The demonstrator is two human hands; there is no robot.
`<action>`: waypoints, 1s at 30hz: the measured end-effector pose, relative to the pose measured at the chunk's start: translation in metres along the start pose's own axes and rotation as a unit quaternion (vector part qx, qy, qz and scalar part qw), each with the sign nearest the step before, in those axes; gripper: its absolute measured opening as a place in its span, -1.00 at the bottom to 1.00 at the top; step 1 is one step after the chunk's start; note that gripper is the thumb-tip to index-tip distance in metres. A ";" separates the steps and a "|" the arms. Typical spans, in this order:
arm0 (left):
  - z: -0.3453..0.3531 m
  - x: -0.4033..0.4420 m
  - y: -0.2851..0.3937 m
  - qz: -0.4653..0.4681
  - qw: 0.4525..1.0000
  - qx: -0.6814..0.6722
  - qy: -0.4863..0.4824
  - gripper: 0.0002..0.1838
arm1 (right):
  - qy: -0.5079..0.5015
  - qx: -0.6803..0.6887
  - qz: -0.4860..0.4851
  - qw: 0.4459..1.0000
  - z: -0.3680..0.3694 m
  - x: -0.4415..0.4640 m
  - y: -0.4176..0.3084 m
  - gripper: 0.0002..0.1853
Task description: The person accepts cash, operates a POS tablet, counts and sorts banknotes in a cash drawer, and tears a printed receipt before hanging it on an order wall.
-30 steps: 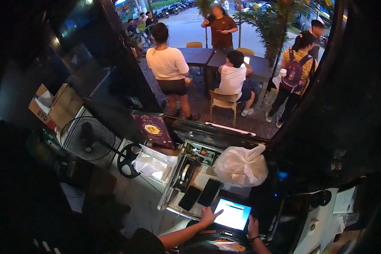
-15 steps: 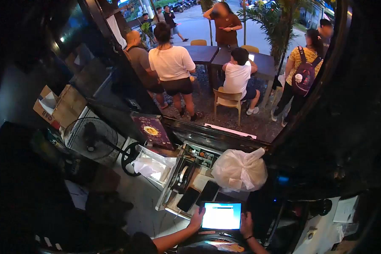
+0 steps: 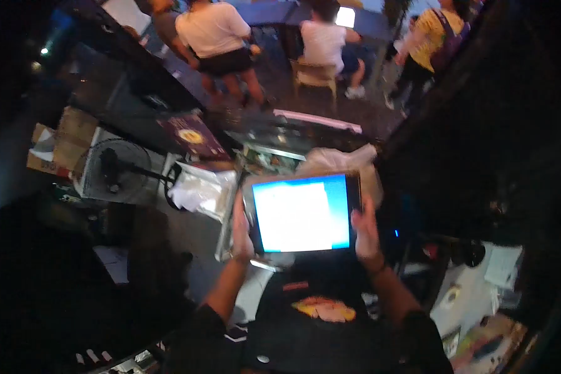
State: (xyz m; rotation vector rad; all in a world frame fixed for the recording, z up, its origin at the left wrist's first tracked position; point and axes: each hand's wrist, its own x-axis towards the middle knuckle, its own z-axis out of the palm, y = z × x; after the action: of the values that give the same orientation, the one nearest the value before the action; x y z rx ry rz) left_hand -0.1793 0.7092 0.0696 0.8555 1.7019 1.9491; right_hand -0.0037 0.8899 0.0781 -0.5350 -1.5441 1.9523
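Observation:
A tablet (image 3: 302,213) with a bright white and blue screen is held up in front of my chest, over the near side of the counter. My left hand (image 3: 242,229) grips its left edge, and my right hand (image 3: 366,232) closes round its right edge. Behind the tablet a tied white plastic bag (image 3: 343,161) is partly covered. The small compartments of a tray (image 3: 274,159) show above the tablet's top edge. The phones seen earlier are hidden behind the tablet.
Left of the tablet lies a clear bin with white papers (image 3: 202,192), near a standing fan (image 3: 115,171) and cardboard boxes (image 3: 73,140). A dark menu board (image 3: 193,134) leans by the opening. Outside are several people, a wooden chair (image 3: 315,75) and tables. Papers (image 3: 503,265) lie far right.
The tablet has come up off the counter area, closer to me, with both hands on its sides. My view has tipped downward. Earlier my left hand's finger touched the screen.

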 end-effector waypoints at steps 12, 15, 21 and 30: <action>0.050 0.018 0.019 0.018 0.999 -0.031 0.019 -0.18 | 0.076 -0.346 0.021 0.935 -0.012 0.015 -0.042 -0.05; 0.053 0.009 0.023 0.034 0.999 -0.002 0.027 -0.11 | 0.074 -0.339 0.009 0.938 -0.014 0.005 -0.033 -0.04; 0.034 -0.034 -0.009 -0.025 0.995 0.086 -0.038 -0.20 | 0.088 -0.145 0.071 0.983 -0.022 -0.047 -0.016 -0.22; 0.071 -0.109 -0.076 -0.315 0.895 0.193 -0.250 -0.11 | 0.223 -0.264 0.220 0.912 -0.087 -0.175 0.106 -0.20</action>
State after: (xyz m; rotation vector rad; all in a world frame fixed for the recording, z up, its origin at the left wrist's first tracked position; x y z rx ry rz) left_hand -0.0585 0.7015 -0.0194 0.7194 1.7603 0.8867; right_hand 0.1611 0.8209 -0.0540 -1.5555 -1.7287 1.5110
